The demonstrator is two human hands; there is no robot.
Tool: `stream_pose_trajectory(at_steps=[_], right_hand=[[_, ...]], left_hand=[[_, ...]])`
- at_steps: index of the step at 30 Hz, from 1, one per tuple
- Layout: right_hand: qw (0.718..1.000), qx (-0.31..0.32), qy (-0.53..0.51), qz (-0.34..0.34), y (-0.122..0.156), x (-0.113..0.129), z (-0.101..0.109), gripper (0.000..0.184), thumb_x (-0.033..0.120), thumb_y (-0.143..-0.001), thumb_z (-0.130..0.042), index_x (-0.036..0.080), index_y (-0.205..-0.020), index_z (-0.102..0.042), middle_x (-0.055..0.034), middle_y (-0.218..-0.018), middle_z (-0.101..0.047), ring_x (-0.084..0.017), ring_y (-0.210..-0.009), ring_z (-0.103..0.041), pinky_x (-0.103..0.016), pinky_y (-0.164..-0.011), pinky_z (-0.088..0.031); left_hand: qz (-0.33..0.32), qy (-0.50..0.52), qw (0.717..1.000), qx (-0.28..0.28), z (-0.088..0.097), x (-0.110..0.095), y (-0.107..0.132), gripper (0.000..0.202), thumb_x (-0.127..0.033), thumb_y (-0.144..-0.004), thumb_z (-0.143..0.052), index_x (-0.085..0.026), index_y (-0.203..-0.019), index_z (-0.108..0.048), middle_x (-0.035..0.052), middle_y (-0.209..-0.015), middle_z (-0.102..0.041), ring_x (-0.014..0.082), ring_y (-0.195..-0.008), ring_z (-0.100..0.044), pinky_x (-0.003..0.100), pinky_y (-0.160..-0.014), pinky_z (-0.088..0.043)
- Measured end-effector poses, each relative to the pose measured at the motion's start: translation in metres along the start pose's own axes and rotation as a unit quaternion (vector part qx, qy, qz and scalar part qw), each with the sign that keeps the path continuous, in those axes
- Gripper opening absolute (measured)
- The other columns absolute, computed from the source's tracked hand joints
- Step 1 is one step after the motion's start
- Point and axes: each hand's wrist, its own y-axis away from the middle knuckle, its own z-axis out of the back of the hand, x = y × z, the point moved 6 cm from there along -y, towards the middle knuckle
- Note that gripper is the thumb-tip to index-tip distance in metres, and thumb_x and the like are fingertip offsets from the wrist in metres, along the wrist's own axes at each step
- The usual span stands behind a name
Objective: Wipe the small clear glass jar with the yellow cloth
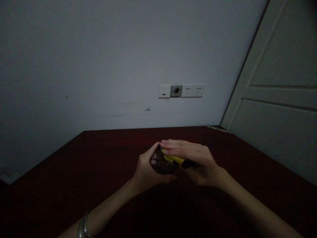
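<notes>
Both arms enter from the bottom of frame and converge at center. Left forearm (106, 211) runs up from bottom-left, wrist slightly bent; right forearm (257, 211) comes in from bottom-right, angled up and left. Left hand (146, 170) is curled, fingers bent inward, in a closed cupped grip. Right hand (195, 162) is on the right, back of hand up, closed in a grip, with its fingers (175, 145) extended left, tips reaching just over the top of the left hand. Hands touching or nearly so; exact contact is hard to tell in low light.
</notes>
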Motion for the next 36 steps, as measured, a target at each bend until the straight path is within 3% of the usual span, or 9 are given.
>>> stream_pose_trajectory(at_steps=[4, 6, 9, 12, 16, 20, 25, 30, 36], right_hand=[[0.992, 0.088, 0.07, 0.053, 0.0, 0.009, -0.011, 0.056, 0.001, -0.068, -0.047, 0.009, -0.124, -0.051, -0.0174, -0.129, -0.056, -0.023, -0.125, -0.047, -0.045, -0.104, -0.041], [0.991, 0.097, 0.078, 0.048, 0.0, 0.008, -0.013, 0.056, 0.002, -0.068, -0.047, 0.009, -0.123, -0.051, -0.0173, -0.128, -0.056, -0.023, -0.125, -0.047, -0.045, -0.104, -0.041], [0.997, 0.054, 0.052, 0.022, -0.002, 0.001, -0.008, 0.05, 0.001, -0.072, -0.046, 0.011, -0.121, -0.054, -0.0157, -0.126, -0.059, -0.022, -0.121, -0.052, -0.043, -0.102, -0.043], [0.998, -0.021, 0.002, -0.053, -0.003, -0.015, 0.001, 0.036, 0.006, -0.08, -0.05, 0.015, -0.113, -0.062, -0.0117, -0.117, -0.065, -0.02, -0.113, -0.059, -0.039, -0.097, -0.048], [0.972, -0.108, -0.076, -0.192, 0.002, -0.04, 0.005, 0.02, 0.021, -0.083, -0.06, 0.021, -0.1, -0.069, -0.006, -0.105, -0.071, -0.02, -0.097, -0.067, -0.035, -0.087, -0.054], [0.952, -0.142, -0.119, -0.245, 0.008, -0.047, -0.001, 0.021, 0.027, -0.084, -0.06, 0.024, -0.102, -0.069, -0.0045, -0.107, -0.07, -0.02, -0.099, -0.066, -0.038, -0.09, -0.052], [0.951, -0.106, -0.158, -0.245, 0.013, -0.044, -0.006, 0.039, 0.033, -0.085, -0.058, 0.025, -0.123, -0.056, -0.0059, -0.126, -0.059, -0.023, -0.114, -0.056, -0.042, -0.099, -0.044], [0.951, -0.053, -0.196, -0.234, 0.012, -0.041, -0.011, 0.072, 0.034, -0.07, -0.074, 0.026, -0.134, -0.041, -0.0091, -0.136, -0.048, -0.027, -0.122, -0.049, -0.047, -0.102, -0.039], [0.965, -0.025, -0.123, -0.23, 0.012, -0.039, -0.015, 0.098, 0.033, -0.056, -0.083, 0.027, -0.139, -0.03, -0.011, -0.141, -0.039, -0.029, -0.128, -0.042, -0.048, -0.107, -0.034]], left_hand=[[0.01, -0.006, 1.0, 0.01, -0.002, 0.008, 0.004, 0.08, -0.023, -0.049, -0.083, -0.017, -0.122, -0.049, 0.0121, -0.119, -0.063, 0.0272, -0.108, -0.061, 0.037, -0.092, -0.052], [0.018, 0.0, 1.0, 0.012, -0.003, 0.011, 0.005, 0.078, -0.022, -0.051, -0.082, -0.018, -0.122, -0.05, 0.0114, -0.12, -0.062, 0.0264, -0.108, -0.061, 0.037, -0.093, -0.052], [0.028, -0.005, 1.0, 0.007, -0.003, 0.01, 0.004, 0.08, -0.025, -0.049, -0.084, -0.017, -0.121, -0.05, 0.0117, -0.12, -0.062, 0.0268, -0.108, -0.06, 0.038, -0.093, -0.052], [0.053, 0.023, 0.998, 0.001, -0.002, 0.008, 0.003, 0.086, -0.027, -0.045, -0.086, -0.014, -0.122, -0.05, 0.0128, -0.114, -0.064, 0.027, -0.099, -0.064, 0.037, -0.084, -0.056], [0.095, 0.088, 0.991, 0.024, -0.006, 0.012, 0.004, 0.079, -0.025, -0.047, -0.085, -0.014, -0.118, -0.052, 0.0105, -0.104, -0.068, 0.0236, -0.085, -0.068, 0.033, -0.071, -0.06], [0.122, 0.144, 0.982, 0.017, -0.007, 0.019, 0.004, 0.084, -0.023, -0.044, -0.086, -0.013, -0.12, -0.051, 0.0125, -0.104, -0.068, 0.0257, -0.088, -0.068, 0.035, -0.075, -0.059], [0.192, 0.196, 0.962, -0.021, -0.005, 0.021, 0.003, 0.093, -0.026, -0.043, -0.087, -0.01, -0.124, -0.046, 0.0161, -0.105, -0.068, 0.0286, -0.091, -0.067, 0.036, -0.077, -0.057], [0.198, 0.257, 0.946, -0.019, -0.006, 0.01, -0.001, 0.069, -0.032, -0.054, -0.083, -0.009, -0.113, -0.056, 0.0171, -0.11, -0.066, 0.0275, -0.095, -0.066, 0.035, -0.082, -0.054], [0.2, 0.273, 0.94, -0.035, -0.006, 0.004, -0.001, 0.057, -0.035, -0.06, -0.079, -0.008, -0.106, -0.06, 0.0145, -0.102, -0.069, 0.0244, -0.09, -0.066, 0.033, -0.081, -0.052]])
